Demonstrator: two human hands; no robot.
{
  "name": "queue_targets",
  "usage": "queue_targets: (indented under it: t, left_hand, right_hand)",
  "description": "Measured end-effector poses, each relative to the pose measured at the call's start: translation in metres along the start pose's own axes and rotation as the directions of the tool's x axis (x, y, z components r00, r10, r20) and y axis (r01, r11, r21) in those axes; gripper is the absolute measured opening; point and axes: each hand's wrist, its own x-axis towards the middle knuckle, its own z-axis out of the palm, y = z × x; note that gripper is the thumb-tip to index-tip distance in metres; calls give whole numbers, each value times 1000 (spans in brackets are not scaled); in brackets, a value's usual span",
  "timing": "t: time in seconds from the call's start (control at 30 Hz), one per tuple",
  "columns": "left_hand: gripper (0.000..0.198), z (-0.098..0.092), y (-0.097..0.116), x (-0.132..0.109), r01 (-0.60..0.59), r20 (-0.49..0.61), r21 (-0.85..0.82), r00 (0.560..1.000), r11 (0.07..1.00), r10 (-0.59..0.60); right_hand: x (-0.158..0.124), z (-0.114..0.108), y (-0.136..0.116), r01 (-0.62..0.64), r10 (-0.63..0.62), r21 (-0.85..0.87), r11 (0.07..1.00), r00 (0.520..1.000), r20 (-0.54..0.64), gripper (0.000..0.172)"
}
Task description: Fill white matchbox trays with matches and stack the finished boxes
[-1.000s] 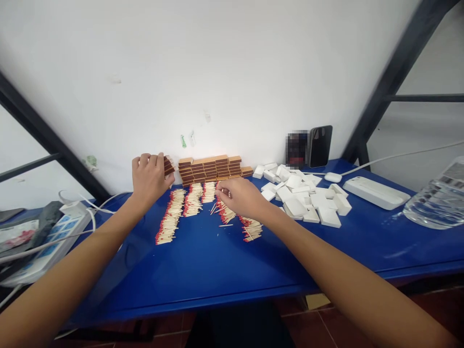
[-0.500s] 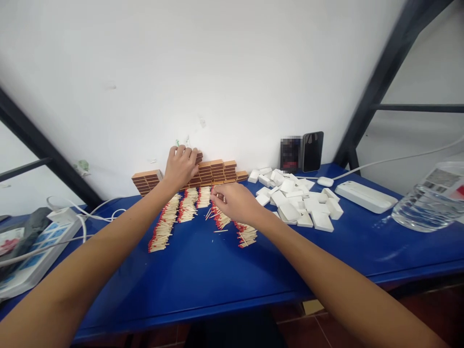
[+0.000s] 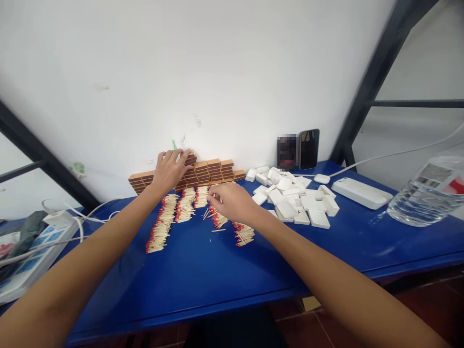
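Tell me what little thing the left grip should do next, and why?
Maybe the left grip should gently steady the brown boxes by its fingers before lifting away. They look higher than the neighbouring boxes to the right, and rows of matches lie just in front, so a topple might scatter them.

red-tipped matches, tan-and-brown boxes, blue table

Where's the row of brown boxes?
Head view, just left of centre: the row of brown boxes stands along the white wall, behind the matches and left of the white boxes.
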Motion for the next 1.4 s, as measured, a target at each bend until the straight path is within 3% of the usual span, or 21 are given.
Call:
queue_targets:
  t: [0.23, 0.4, 0.53, 0.67, 0.8, 0.97, 1.17, 1.3, 1.4]
  left_hand:
    - [72, 2, -8, -13, 103, -7, -32, 995, 994, -103]
    - [72, 5, -10, -19, 202, -13, -53, 979, 978, -203]
    - [73, 4, -1, -15, 187, -44, -103, 980, 977, -193]
    - [61, 5, 14, 0, 155, -73, -132, 983, 979, -166]
    - [45, 6, 25, 11, 194, -105, -185, 971, 963, -216]
    - [38, 6, 24, 8, 148, -84, -194, 982, 970, -167]
    - [31, -16, 19, -27, 126, -164, -220, 973, 967, -164]
    - [21, -46, 34, -69, 80, -62, -382, 992, 921, -112]
    - [36, -63, 51, -94, 36, 41, -524, 999, 851, -17]
  right_hand:
    - [-1, 0, 1, 2, -2, 15, 1000, 1000, -2, 27]
    - [-1, 1, 1, 4, -3, 12, 1000, 1000, -10, 27]
    - [-1, 0, 0, 5, -5, 4, 1000, 1000, -8, 24]
    - [-1, -1, 0, -3, 3, -18, 1000, 1000, 2, 26]
    - [1, -2, 4, -48, 48, -63, 997, 999, 0, 28]
    - [4, -2, 18, -109, 103, -93, 990, 993, -62, 25]
    - [4, 0, 34, -161, 148, -122, 979, 983, -110, 17]
    - [3, 7, 39, -99, 90, -118, 988, 992, -85, 12]
    - [8, 18, 41, -18, 10, -130, 991, 998, -67, 21]
